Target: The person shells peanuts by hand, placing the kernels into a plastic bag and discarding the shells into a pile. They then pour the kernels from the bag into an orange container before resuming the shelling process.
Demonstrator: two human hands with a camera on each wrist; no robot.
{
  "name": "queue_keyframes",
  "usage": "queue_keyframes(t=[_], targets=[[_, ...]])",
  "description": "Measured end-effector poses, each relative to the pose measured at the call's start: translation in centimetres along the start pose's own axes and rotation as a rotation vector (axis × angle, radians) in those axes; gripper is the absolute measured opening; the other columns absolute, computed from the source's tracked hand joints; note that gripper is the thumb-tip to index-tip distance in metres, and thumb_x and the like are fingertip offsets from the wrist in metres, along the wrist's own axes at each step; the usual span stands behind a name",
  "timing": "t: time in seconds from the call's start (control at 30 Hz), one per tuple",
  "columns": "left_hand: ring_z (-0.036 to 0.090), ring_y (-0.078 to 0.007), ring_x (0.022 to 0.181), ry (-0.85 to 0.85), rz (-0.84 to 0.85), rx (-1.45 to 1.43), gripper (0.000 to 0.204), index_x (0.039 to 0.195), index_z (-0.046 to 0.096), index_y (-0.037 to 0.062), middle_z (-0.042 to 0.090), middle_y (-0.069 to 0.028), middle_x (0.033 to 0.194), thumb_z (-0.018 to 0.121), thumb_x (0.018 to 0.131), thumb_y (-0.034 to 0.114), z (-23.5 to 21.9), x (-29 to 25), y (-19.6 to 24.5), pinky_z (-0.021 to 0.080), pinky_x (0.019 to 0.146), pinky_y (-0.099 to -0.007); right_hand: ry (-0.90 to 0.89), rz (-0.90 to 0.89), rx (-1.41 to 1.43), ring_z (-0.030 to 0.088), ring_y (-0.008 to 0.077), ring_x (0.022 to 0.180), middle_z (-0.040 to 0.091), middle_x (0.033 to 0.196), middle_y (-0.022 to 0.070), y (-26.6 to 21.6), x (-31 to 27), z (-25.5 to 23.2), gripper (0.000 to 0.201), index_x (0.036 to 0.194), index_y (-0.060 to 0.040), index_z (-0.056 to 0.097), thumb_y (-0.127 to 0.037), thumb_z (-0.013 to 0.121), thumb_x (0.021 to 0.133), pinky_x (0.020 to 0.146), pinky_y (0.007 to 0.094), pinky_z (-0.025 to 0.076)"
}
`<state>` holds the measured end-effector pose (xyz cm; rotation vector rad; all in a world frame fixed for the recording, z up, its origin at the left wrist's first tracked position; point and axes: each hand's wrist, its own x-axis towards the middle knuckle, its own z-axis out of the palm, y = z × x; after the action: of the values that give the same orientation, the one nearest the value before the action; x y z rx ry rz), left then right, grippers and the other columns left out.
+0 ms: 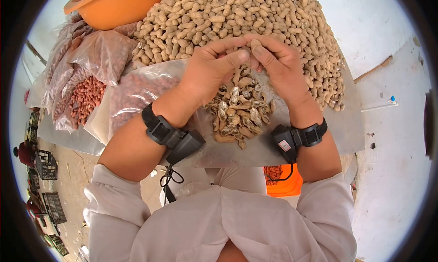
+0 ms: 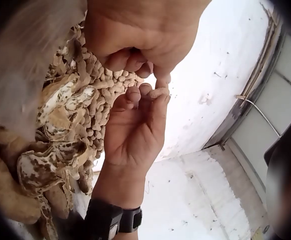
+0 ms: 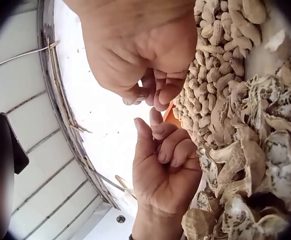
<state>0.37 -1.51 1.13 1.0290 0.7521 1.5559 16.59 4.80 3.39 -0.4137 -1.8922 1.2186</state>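
A single unshelled peanut (image 1: 256, 44) is pinched between the thumb and forefinger of my right hand (image 1: 285, 70); the same peanut (image 2: 159, 92) shows at those fingertips in the left wrist view. Close beside it is my left hand (image 1: 207, 70), its thumb and forefinger tips pointing toward the peanut. In the right wrist view the left hand (image 3: 168, 172) has its other fingers curled toward the palm; I cannot tell whether they hold anything. Below both hands lies a small heap of cracked peanut shells (image 1: 239, 111).
A large mound of unshelled peanuts (image 1: 242, 15) covers the back of the metal table (image 1: 205, 158). To the left are plastic bags of red kernels (image 1: 86, 100) and an orange basin (image 1: 118, 8). An orange container (image 1: 285, 188) stands below the front edge; a white wall (image 1: 392, 138) is at right.
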Motion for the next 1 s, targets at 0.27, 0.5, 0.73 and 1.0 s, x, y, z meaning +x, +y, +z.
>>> queue_keyframes(t=[0.27,0.5,0.73,1.0], targets=[[0.041,-0.0035,0.054,-0.033,0.050,0.094,0.043,0.123,0.055,0.0027,0.054,0.0037,0.075,0.068,0.082,0.010,0.1,-0.2,-0.2,0.032,0.046,-0.0183,0.095,0.055,0.019,0.054,0.0060,0.064,0.064,0.080,0.0023,0.1,-0.3,0.0,0.024,0.103,0.0010,0.064,-0.015,0.066,0.085,0.057,0.0201,0.046],[0.043,-0.0035,0.055,-0.075,0.021,0.089,0.043,0.121,0.056,0.0014,0.054,0.0037,0.076,0.070,0.081,0.012,0.7,-0.5,0.3,0.034,0.046,-0.0179,0.048,0.019,-0.088,0.056,0.0075,0.069,0.064,0.082,0.0026,0.6,-0.3,0.4,0.020,0.097,0.0007,0.065,-0.014,0.066,0.084,0.062,0.0210,0.046],[0.043,-0.0034,0.056,-0.004,0.038,0.135,0.036,0.116,0.060,0.0008,0.055,0.0038,0.075,0.069,0.083,0.012,0.9,-0.6,-0.2,0.034,0.047,-0.0176,0.045,-0.030,-0.188,0.057,0.0107,0.075,0.065,0.083,0.0039,0.9,-0.5,0.7,0.019,0.094,0.0016,0.064,-0.015,0.063,0.086,0.069,0.0238,0.046],[0.043,-0.0043,0.057,0.006,0.010,0.071,0.036,0.117,0.058,-0.0022,0.058,0.0011,0.080,0.066,0.085,0.011,0.6,-0.4,-0.5,0.033,0.047,-0.0184,0.103,0.175,-0.051,0.056,0.0080,0.068,0.065,0.081,0.0033,0.9,-0.5,1.2,0.017,0.095,0.0015,0.066,-0.012,0.065,0.084,0.061,0.0209,0.046]])
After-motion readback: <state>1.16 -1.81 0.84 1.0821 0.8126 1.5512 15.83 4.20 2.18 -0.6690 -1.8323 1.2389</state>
